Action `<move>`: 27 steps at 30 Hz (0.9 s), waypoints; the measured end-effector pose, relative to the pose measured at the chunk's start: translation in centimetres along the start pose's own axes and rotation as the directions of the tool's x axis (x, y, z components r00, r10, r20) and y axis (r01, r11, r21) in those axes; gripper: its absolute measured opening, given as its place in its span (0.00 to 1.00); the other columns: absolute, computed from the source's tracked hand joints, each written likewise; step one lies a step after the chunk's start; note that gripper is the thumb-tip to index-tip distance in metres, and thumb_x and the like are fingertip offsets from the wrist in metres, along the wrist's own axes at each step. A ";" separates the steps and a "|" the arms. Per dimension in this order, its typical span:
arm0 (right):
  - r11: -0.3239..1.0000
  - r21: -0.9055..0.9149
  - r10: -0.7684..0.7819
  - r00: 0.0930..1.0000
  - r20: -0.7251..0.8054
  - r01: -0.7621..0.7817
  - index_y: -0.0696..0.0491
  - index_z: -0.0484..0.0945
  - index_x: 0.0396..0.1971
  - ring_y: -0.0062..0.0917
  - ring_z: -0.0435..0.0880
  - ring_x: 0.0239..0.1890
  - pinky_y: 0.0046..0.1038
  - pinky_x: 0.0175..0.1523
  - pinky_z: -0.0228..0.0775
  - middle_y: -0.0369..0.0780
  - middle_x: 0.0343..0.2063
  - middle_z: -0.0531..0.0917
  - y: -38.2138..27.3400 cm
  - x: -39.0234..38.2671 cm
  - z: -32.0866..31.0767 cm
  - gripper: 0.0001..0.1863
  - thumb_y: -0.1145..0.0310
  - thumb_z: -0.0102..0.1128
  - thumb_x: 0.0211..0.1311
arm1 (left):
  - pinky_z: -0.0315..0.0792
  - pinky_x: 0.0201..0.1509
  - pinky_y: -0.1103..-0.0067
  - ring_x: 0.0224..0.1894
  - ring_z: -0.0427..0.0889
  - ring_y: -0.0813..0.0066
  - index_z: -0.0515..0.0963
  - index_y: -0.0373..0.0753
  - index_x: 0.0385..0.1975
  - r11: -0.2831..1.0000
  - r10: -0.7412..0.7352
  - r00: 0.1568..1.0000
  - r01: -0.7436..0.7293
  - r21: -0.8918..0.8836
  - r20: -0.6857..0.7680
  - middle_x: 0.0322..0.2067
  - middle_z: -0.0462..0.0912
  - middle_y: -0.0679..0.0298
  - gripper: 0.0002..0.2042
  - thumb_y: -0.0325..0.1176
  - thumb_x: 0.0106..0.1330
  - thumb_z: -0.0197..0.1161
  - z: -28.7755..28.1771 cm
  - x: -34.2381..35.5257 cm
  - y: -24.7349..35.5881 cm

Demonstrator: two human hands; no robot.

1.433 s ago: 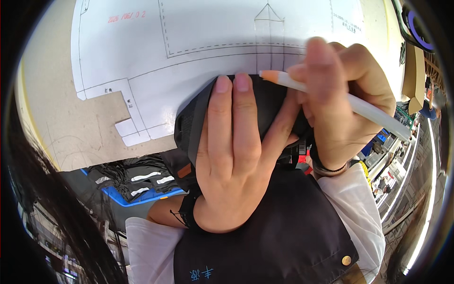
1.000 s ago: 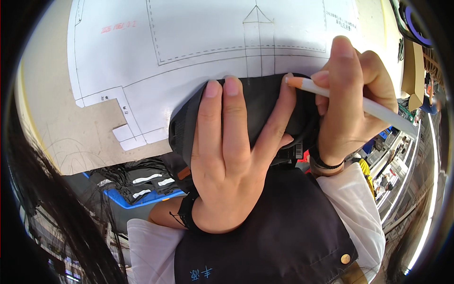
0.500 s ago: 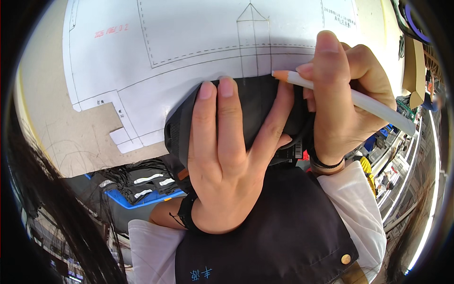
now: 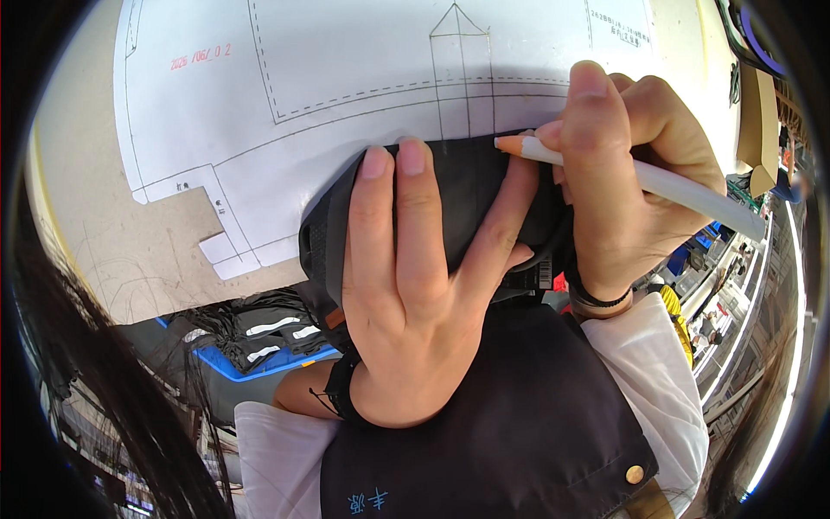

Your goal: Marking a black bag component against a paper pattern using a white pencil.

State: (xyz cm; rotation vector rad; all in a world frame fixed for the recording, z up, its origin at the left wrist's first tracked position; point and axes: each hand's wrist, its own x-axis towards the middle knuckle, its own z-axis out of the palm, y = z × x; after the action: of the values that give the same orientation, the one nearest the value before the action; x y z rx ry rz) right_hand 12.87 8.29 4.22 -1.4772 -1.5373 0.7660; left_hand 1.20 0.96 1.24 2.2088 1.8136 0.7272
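My left hand (image 4: 424, 285) lies spread over a black fabric piece (image 4: 471, 208), two fingertips at its upper edge and the index finger angled right; its thumb tip peeks from under the index finger. My right hand (image 4: 622, 182) is closed round a white pencil (image 4: 700, 201) with an orange point, whose tip rests at the fabric's upper edge, beside two vertical pattern lines. The black piece overlaps the lower part of a white paper pattern (image 4: 346, 60) marked with solid and dashed lines, on a beige board (image 4: 147, 259).
Below the board at left, a blue tray (image 4: 242, 368) holds black fabric items with white strips. A brown cardboard piece (image 4: 754, 138) stands past the board's right edge, beside dark coiled objects with purple (image 4: 761, 43). Cluttered workstations and a small distant person (image 4: 785, 186) appear at far right.
Since 1.4 s ago my left hand and the black piece have shifted left against the paper. The pencil tip went right along the fabric edge, then back left a little.
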 end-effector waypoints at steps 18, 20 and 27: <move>0.946 0.056 -0.307 0.937 -0.167 0.320 0.61 0.76 0.32 0.12 0.70 0.16 0.15 0.24 0.62 0.40 0.33 0.80 2.2 0.3 0.4 0.13 0.66 0.50 0.71 | 0.65 0.57 0.67 0.58 0.63 0.52 0.68 0.30 0.59 0.992 -0.091 0.991 0.082 -0.095 -0.099 0.60 0.57 0.49 0.36 0.31 0.48 0.76 -4.7 0.3 0.0; 0.963 0.105 -0.227 0.957 -0.183 0.248 0.60 0.75 0.33 0.12 0.70 0.17 0.15 0.24 0.62 0.40 0.35 0.80 1.3 0.0 0.6 0.11 0.67 0.52 0.70 | 0.63 0.57 0.67 0.58 0.59 0.53 0.67 0.32 0.60 0.971 -0.152 0.987 0.159 0.179 -0.052 0.59 0.57 0.49 0.39 0.33 0.45 0.78 -6.0 0.5 0.0; 0.923 0.375 -0.016 0.983 -0.184 0.085 0.60 0.70 0.45 0.14 0.74 0.17 0.15 0.23 0.65 0.41 0.24 0.79 1.0 0.2 0.4 0.13 0.65 0.51 0.71 | 0.63 0.49 0.69 0.46 0.65 0.56 0.72 0.34 0.33 0.963 -0.078 0.984 0.115 -0.243 0.160 0.43 0.68 0.57 0.16 0.21 0.46 0.71 -5.0 1.2 -1.5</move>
State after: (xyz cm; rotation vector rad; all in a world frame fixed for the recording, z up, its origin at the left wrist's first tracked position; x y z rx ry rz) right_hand 13.02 8.61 3.15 -1.1758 -1.2048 0.8258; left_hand -2.35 1.65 5.16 1.9436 1.6440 0.7081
